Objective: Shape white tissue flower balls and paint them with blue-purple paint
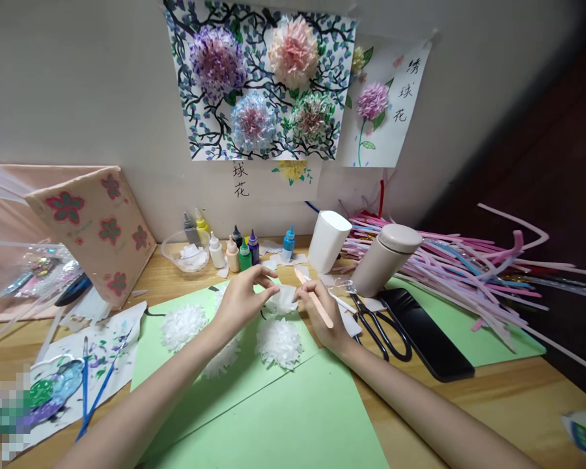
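Note:
My right hand (323, 318) is closed around a flat, peach-coloured craft stick (321, 309), which slants across the palm. Its fingertips meet the edge of a small, thin white paper piece (282, 300). Facing it from the left, my left hand (247, 293) has its fingers curved and apart from the thumb; the thumb tip is near the paper, and I cannot tell if it touches. Fluffy white paper flowers lie on the green sheet (273, 417): one flower (279, 343) below the hands, another flower (183, 327) to the left, others partly hidden by my left arm.
Paint bottles (245, 256) and a clear bowl (180, 253) stand along the wall. Right are a white container (329, 241), a beige cup (387, 259), black scissors (381, 329), a phone (427, 333) and pipe cleaners (449, 267). Brushes (97, 394) and a paint palette (53, 391) lie left.

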Demonstrator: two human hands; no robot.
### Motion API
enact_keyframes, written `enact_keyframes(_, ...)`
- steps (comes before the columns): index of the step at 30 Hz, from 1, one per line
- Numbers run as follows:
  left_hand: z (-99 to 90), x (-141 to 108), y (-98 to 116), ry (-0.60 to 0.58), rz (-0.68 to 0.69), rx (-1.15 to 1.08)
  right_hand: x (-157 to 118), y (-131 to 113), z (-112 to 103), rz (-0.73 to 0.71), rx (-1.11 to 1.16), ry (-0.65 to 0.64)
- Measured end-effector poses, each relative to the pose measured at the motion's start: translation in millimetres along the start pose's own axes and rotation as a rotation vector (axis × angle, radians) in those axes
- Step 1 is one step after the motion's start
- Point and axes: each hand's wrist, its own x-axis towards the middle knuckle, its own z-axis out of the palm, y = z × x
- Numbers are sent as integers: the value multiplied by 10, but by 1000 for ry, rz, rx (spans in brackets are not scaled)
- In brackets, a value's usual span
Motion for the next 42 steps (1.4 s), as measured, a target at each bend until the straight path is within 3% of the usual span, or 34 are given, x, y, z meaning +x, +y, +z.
enact_keyframes(6, -90, 42, -1, 39, 38, 14, -206, 114, -207, -82, -16, -18)
enact_keyframes(17, -85, 28, 12, 29, 35, 6, -191, 65, -144, 28, -37, -214)
enact_keyframes(24, 24, -3, -23, -141, -35, -53, -182, 66, -122, 61, -25, -252)
enact_keyframes(28, 143, -50, -88, -247, -79, 15, -165, 57, -120, 71, -11, -250)
enact_keyframes(33, 231, -71, -152, -251, -45, 177, -150, 49, -121, 76, 16, -237)
enact_keyframes(39, 235, -57, -146, -213, 0, 330, -201, 77, -153, -14, 18, -19)
enact_keyframes(42, 238, -55, -143, -211, 15, 351, -214, 70, -171, -80, -34, -4)
